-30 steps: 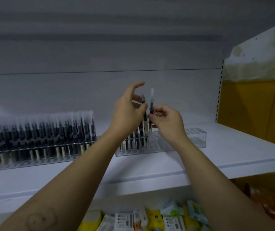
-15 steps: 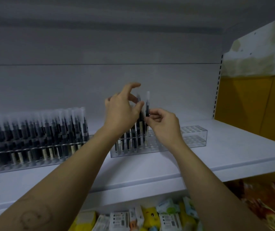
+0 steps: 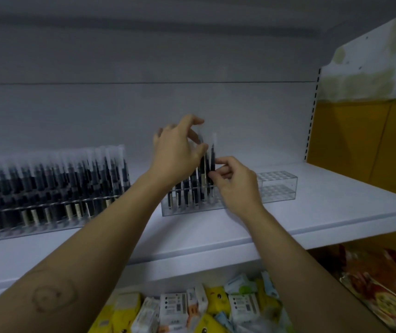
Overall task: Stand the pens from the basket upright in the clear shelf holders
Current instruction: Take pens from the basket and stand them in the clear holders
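Two clear holders stand on the white shelf (image 3: 336, 212). The left holder (image 3: 48, 219) is packed with upright black pens with clear caps. The right holder (image 3: 276, 188) has several pens in its left part, and its right cells hold nothing. My right hand (image 3: 235, 186) pinches a black pen (image 3: 212, 157) upright over that holder, its lower end down among the cells. My left hand (image 3: 177, 152) pinches another pen (image 3: 203, 162) by its upper part just to the left. The basket is out of view.
Below the shelf lie yellow and white packets (image 3: 204, 308) and orange-red bags (image 3: 379, 284). A yellow side panel (image 3: 365, 145) closes the shelf on the right. The grey back wall runs behind the holders.
Both hands have sunk lower with their pens, toward the right holder's cells. The view has shifted slightly, so the holders sit a bit further left.
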Available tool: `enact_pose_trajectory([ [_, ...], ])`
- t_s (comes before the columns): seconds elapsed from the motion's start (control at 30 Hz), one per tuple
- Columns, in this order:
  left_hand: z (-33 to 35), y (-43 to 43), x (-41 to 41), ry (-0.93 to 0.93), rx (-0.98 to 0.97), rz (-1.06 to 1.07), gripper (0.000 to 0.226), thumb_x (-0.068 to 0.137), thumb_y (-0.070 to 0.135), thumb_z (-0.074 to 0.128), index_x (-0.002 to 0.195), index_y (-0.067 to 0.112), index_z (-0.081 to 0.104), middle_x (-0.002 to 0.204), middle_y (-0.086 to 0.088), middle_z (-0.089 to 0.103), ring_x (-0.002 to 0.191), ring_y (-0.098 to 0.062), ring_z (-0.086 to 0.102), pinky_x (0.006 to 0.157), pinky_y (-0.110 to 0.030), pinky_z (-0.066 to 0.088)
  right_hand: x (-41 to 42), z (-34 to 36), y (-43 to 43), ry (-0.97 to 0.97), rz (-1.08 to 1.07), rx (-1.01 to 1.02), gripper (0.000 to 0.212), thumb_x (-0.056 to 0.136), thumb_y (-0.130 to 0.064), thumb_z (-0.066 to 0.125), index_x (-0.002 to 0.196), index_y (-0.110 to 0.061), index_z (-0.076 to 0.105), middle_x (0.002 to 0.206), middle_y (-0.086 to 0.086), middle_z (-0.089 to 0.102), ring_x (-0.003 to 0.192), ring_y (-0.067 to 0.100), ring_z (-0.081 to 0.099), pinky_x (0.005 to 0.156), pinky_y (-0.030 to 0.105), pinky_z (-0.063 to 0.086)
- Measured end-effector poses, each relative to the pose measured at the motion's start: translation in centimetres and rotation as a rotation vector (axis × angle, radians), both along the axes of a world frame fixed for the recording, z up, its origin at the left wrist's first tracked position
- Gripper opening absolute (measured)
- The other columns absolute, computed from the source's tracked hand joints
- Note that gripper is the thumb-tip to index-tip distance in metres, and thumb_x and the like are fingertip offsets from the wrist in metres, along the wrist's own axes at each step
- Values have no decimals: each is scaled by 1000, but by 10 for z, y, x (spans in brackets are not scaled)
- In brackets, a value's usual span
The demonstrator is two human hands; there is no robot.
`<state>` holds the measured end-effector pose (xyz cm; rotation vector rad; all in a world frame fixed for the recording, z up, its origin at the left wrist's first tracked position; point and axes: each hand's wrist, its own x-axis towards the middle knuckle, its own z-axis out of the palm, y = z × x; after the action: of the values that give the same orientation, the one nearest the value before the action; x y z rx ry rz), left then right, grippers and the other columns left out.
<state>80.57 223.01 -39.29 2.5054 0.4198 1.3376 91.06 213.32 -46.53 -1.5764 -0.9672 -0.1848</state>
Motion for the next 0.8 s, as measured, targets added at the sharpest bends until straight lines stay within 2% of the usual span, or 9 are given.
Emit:
enact_pose_trajectory([
  [0.07,-7,0,1,69,99,94,46,85,37,69,126,31,51,114,9,59,118,-22,49,112,-55,25,-1,0,-2,-19,-14,0,22,88,-17,69,109,-21,64,80,-6,66,77,10,62,72,25,51],
  [0.2,-21,2,2,136,219,191,47,84,41,68,127,29,52,133,2,49,130,-24,38,118,-52,9,-5,0,-5,-68,-16,-44,20,88,-18,69,107,-23,63,81,-8,65,80,10,62,76,30,54],
  [0.33,-26,4,-1,117,278,236,50,83,41,69,128,25,53,136,-1,46,133,-25,34,117,-55,8,-8,-4,-4,-122,-43,-62,18,87,-18,70,103,-22,64,84,-7,64,82,10,61,76,27,52],
  [0.43,-27,4,-2,99,298,236,50,82,40,70,127,24,54,135,-1,48,131,-26,35,116,-57,10,-6,-5,-5,-174,-90,-96,15,87,-22,70,100,-24,64,87,-7,64,85,9,57,69,16,41],
  [0.53,-29,4,-3,106,307,233,53,83,41,70,129,24,52,135,0,49,132,-25,35,116,-57,10,-4,-6,-6,-200,-111,-120,10,86,-23,69,95,-21,66,86,-9,64,90,9,54,67,16,35],
  [0.67,-29,4,-5,145,315,233,58,84,41,68,136,27,47,139,4,47,136,-21,30,117,-57,4,-4,-7,-5,-236,-128,-149,8,87,-25,68,94,-21,66,88,-10,63,91,8,52,67,7,30],
  [0.8,-31,4,-9,193,356,226,69,86,45,64,146,29,34,150,7,36,144,-19,19,116,-58,-5,-5,-7,-6,-236,-136,-165,12,87,-26,68,97,-20,67,89,-11,61,94,9,52,71,17,33],
])
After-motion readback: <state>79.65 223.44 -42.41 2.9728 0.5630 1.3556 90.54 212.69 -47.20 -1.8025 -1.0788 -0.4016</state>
